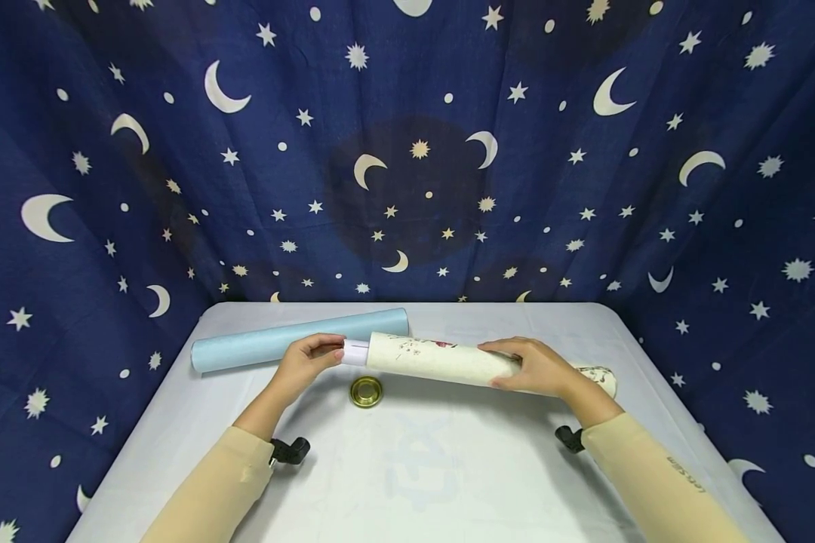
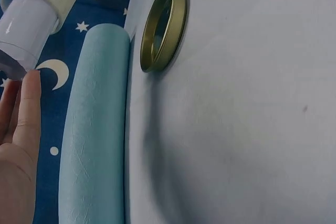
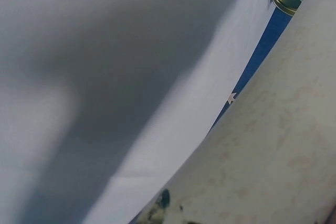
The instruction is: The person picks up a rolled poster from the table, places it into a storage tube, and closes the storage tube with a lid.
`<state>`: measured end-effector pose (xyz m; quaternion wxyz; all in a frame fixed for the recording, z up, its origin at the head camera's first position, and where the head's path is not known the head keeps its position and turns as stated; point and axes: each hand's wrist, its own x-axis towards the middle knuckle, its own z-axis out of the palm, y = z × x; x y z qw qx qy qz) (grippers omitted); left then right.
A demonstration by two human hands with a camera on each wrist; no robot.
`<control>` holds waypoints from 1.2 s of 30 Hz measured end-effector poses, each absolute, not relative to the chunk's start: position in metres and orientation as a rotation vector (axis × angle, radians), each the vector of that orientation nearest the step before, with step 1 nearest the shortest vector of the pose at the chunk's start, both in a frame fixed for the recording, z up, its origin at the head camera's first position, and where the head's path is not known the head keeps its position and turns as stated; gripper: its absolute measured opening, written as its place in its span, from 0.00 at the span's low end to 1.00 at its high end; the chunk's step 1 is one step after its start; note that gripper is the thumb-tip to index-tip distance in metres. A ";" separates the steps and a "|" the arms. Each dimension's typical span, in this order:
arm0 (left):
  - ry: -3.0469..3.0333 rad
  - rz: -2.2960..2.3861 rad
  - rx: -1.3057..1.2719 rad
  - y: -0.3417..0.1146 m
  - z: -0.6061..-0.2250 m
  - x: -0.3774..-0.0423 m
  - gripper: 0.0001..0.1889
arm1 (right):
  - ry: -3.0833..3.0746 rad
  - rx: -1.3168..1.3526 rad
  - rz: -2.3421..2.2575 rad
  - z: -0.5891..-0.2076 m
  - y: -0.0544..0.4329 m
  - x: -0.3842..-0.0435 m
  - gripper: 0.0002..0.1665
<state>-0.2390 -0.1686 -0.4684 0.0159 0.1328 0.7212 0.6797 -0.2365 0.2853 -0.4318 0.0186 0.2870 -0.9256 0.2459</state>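
Observation:
A cream cardboard tube (image 1: pixel 441 362) with a floral print is held slightly tilted above the table, its left end higher in the head view. My right hand (image 1: pixel 538 368) grips it right of the middle, thumb on the near side and fingers over the far side. A rolled white paper (image 1: pixel 356 352) sticks out of the tube's open left end. Thumb and fingertips of my left hand (image 1: pixel 304 365) pinch the roll's outer edge. In the left wrist view the white roll (image 2: pixel 30 27) shows as a smooth cylinder, with straight fingers (image 2: pixel 29 108) at its rim.
Just below the tube's left end a round gold lid (image 1: pixel 366 392) lies on the white-covered table (image 1: pixel 489 467). Behind my left hand lies a light blue tube (image 1: pixel 258 345). A dark blue curtain (image 1: pixel 421 90) with moons and stars stands behind and at both sides.

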 end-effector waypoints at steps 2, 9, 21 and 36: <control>2.243 2.113 0.404 -0.167 -0.468 -0.238 0.21 | -2.876 0.891 0.754 -0.432 0.285 -0.236 0.39; 2.240 2.101 0.381 -0.161 -0.469 -0.238 0.21 | -2.865 0.904 0.755 -0.433 0.285 -0.236 0.38; 2.259 2.066 0.376 -0.153 -0.470 -0.239 0.20 | -2.845 0.922 0.770 -0.433 0.284 -0.236 0.38; 2.363 1.906 0.367 -0.142 -0.471 -0.238 0.19 | -2.867 0.917 0.757 -0.438 0.281 -0.236 0.38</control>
